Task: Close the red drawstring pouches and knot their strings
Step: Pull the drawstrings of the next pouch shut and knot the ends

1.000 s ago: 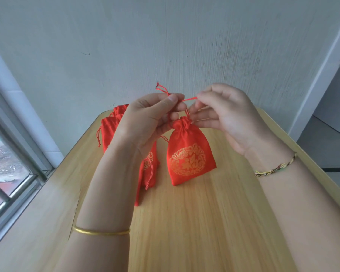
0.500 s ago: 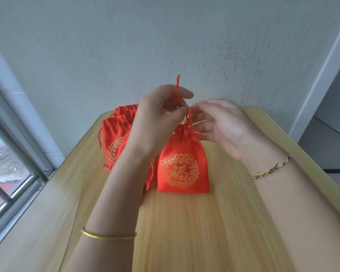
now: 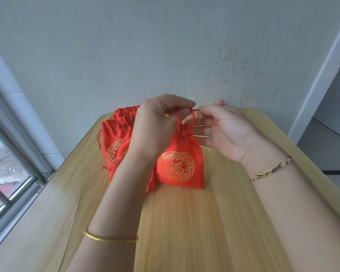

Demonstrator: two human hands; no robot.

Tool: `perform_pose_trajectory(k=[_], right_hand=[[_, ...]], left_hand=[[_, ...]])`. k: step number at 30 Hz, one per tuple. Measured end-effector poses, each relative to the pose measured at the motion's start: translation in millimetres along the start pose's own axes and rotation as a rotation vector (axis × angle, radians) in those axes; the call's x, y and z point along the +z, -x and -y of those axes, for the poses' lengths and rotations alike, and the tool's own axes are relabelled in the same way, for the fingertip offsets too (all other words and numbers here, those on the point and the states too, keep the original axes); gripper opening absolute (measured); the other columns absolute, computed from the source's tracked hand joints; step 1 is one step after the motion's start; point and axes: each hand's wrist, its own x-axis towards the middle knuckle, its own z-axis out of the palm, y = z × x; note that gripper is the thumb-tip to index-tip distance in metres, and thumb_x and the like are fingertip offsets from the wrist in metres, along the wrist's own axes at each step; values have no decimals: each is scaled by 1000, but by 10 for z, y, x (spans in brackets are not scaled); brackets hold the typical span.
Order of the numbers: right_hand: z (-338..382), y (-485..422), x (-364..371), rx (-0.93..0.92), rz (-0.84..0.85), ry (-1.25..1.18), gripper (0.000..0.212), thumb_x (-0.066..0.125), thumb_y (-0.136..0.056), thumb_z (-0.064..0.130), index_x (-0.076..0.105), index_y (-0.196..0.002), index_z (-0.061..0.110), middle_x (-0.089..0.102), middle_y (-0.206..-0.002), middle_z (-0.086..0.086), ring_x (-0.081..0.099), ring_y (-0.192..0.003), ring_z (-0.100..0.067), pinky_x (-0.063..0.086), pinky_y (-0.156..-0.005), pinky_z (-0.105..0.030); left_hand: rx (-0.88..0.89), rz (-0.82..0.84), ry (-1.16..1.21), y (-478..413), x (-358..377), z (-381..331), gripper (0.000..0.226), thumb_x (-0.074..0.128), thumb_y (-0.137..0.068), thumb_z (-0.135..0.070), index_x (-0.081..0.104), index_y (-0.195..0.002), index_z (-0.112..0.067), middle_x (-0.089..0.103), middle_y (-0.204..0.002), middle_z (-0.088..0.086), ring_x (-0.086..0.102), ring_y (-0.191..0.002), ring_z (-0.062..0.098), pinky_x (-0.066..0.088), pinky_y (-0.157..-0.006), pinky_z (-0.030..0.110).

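The red pouch (image 3: 180, 167) bears a gold medallion print (stacked pouches (image 3: 114, 138) match); the table (image 3: 204, 228) is pale wood-grain.

Pouch (image 3: 180, 165): red cloth, satin sheen, metallic gold print. String (image 3: 193, 118): thin red cord, matt. Table (image 3: 204, 222): light wood grain, smooth. Wall (image 3: 165, 46): matt, streaky, rough. Bangle (image 3: 110, 239): glossy gold metal. Bracelet (image 3: 271, 171): braided thread.

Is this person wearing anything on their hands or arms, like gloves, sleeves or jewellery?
No gloves, and no sleeves show on either forearm. The left hand has a plain, smooth gold bangle round its wrist. The right hand has a thin braided cord bracelet at its wrist, of yellow, green and dark strands, knotted, with frayed ends. No rings show.
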Motion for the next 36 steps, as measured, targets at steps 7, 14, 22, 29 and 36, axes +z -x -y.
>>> perform_pose_trajectory(k=[7, 14, 22, 29, 36], right_hand=[[33, 4, -90, -98, -179, 38, 29, 47, -95, 23, 50, -67, 16, 62, -69, -3, 64, -65, -20, 50, -69, -32], [22, 11, -161, -82, -325, 63, 27, 53, -93, 27, 57, -69, 16, 63, -65, 0, 66, -59, -14, 50, -56, -24], [-14, 12, -270, -69, -453, 181, 25, 56, -88, 16, 55, -62, 13, 59, -60, -1, 61, -45, -7, 44, -44, -16], [-154, -3, -238, -20, -454, 362, 26, 54, -87, 12, 56, -61, 11, 58, -59, -1, 59, -42, -5, 41, -45, -20], [24, 28, -115, -180, -361, 265, 26, 58, -88, 22, 59, -63, 16, 58, -62, 3, 51, -52, -9, 36, -47, -20]], left_hand=[[-128, 42, 24, -12, -94, 99, 15, 54, -93, -14, 69, -97, -16, 71, -83, -6, 66, -78, 6, 51, -76, 22], [-329, -34, 50, -19, -94, 94, 42, 39, -99, -33, 67, -76, -12, 70, -74, -1, 60, -66, 11, 47, -66, 30], [-476, -248, 140, -38, -152, 121, 65, 39, -94, -25, 42, -30, -17, 49, -45, 3, 41, -43, 14, 33, -53, 27], [-381, -115, 713, -34, -25, 33, 48, 33, -101, -29, 45, -58, -13, 71, -79, 4, 69, -88, 19, 52, -80, 28], [-390, 94, 355, -18, -58, 62, 11, 60, -90, -17, 67, -84, -11, 58, -66, -2, 56, -56, 5, 46, -59, 19]])
